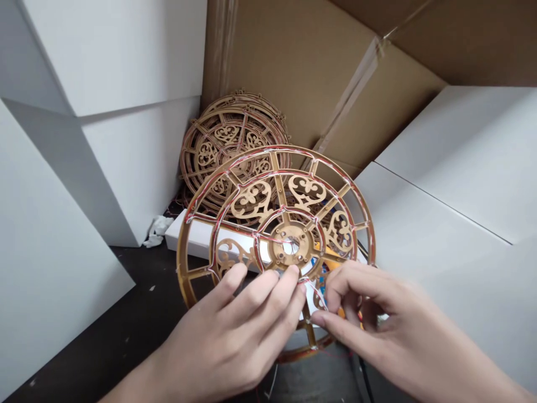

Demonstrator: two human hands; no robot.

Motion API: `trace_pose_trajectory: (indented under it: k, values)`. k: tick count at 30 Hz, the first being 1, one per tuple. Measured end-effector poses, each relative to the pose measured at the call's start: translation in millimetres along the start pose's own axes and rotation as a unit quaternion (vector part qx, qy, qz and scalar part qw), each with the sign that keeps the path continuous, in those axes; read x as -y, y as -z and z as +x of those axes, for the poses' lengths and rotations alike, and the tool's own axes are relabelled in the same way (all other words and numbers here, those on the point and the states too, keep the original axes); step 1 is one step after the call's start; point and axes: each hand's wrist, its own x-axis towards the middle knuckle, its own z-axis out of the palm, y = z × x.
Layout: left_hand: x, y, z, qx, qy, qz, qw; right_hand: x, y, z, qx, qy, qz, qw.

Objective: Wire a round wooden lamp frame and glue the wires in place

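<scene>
A round wooden fretwork wheel (274, 215) with heart-shaped scrollwork, a hub with small holes and thin red and white wire run along its spokes and rim is held tilted up in front of me. My left hand (235, 330) grips its lower part, fingers laid over the front near the hub. My right hand (369, 313) pinches at a lower spoke and the wire there, thumb and forefinger closed. A stack of several similar wheels (229, 143) leans against the cardboard behind.
A large cardboard box (319, 73) stands behind. White boxes (126, 84) are stacked at the left, white panels (453, 196) at the right. A flat white box (184, 235) and a crumpled white scrap (157, 229) lie on the dark floor (134, 324).
</scene>
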Motion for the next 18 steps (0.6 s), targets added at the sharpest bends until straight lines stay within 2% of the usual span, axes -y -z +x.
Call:
trace_pose_trajectory:
  k: [4, 10, 15, 18]
  values:
    - [-0.4, 0.7, 0.1, 0.003, 0.004, -0.001, 1.000, 1.8, 2.2, 0.2, 0.019, -0.025, 0.036, 0.999]
    - [1.8, 1.3, -0.6, 0.001, -0.008, -0.005, 1.000, 0.4, -0.2, 4.4, 0.047, -0.122, 0.134, 0.982]
    - [2.5, 1.3, -0.8, 0.001, -0.011, 0.000, 1.000, 2.3, -0.1, 9.3, 0.079, -0.130, 0.135, 0.979]
    - [2.5, 1.8, -2.3, 0.001, -0.016, 0.003, 1.000, 4.8, 2.7, 11.2, 0.117, -0.188, 0.157, 0.963]
